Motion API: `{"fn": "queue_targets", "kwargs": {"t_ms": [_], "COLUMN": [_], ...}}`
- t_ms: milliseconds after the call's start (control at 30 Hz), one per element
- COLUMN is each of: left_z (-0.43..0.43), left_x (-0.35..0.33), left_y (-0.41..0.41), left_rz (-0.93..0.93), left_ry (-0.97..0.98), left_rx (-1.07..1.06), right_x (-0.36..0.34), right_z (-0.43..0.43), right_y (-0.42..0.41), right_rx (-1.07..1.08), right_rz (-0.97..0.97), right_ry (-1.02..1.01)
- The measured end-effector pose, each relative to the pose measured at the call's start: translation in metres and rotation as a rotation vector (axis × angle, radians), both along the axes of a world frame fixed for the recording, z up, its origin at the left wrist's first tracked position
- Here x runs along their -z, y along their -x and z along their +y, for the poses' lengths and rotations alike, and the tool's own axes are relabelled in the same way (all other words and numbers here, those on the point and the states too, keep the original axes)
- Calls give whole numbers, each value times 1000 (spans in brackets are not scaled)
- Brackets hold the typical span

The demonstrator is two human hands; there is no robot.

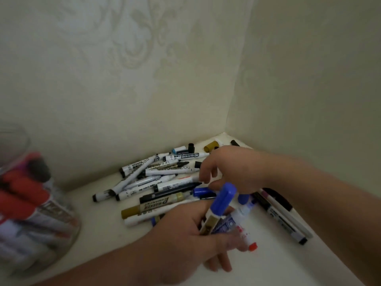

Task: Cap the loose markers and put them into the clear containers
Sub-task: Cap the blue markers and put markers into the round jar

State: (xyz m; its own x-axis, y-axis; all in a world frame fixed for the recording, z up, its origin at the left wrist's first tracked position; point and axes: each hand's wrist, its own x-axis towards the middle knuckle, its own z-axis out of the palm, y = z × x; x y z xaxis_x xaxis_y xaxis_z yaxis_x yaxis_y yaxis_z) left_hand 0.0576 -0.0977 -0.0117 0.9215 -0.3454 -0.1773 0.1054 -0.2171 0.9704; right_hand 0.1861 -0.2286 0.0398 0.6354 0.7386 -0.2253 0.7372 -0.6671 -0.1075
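The left hand (185,234) grips a bundle of markers, the blue-capped marker (223,200) uppermost, apparently gathered for one transfer. The right hand (228,168) hovers with loose, empty fingers over the loose markers (165,176) on the tabletop (99,223). The clear container (41,213) stands well left.

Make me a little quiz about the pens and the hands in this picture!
1. True or false: the left hand grips several markers at once, among them a blue-capped marker.
2. Which colour of cap shows most inside the clear container? A) green B) red C) yellow
3. Fill in: the right hand reaches over the pile of markers, which lies in the ___ where the two walls meet.

Key: 1 true; 2 B; 3 corner.
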Motion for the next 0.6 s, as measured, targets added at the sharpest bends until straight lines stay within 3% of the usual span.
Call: {"fn": "queue_targets", "kwargs": {"t_ms": [133,300,433,533,600], "left_z": [2,5,5,5,4], "left_x": [1,4,10,11,12], "left_y": [-3,-1,-2,-4,-5], "left_rz": [-10,-20,-45,-31,-22], "left_ry": [119,216,304,357,373], "left_rx": [1,-27,-87,-120,-137], "right_x": [8,14,12,10,10], "right_z": [15,11,-23,-57,-76], "right_y": [-9,-10,-12,-12,-8], "right_rx": [-33,-2,152,296,272], "right_rz": [32,23,50,416,711], "right_ry": [126,24,-427,-902,-1056]}}
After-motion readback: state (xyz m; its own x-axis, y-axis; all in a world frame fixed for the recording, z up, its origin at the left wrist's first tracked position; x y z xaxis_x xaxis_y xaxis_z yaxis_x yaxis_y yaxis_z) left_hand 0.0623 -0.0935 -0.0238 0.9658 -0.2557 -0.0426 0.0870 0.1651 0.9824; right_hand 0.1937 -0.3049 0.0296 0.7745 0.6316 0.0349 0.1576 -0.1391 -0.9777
